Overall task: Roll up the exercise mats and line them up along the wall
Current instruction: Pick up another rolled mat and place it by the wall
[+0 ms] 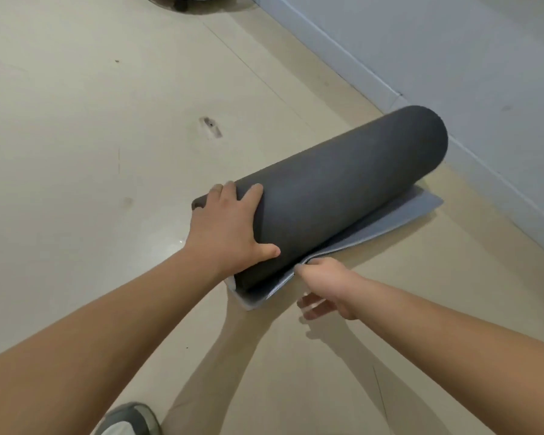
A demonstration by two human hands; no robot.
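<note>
Left forearm (107, 315) and right forearm (453, 334) were bare along all visible length, left hand (230, 227) and right hand (327, 287) likewise bare, one shoe (129, 419) noted at lower frame edge, grey upper with white panel, partly cropped, which foot could not be told

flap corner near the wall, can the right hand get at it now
Probably yes: the right hand pinches the flap at its near edge, only bare floor runs along that side, and the roll leaves the corner uncovered.
</note>
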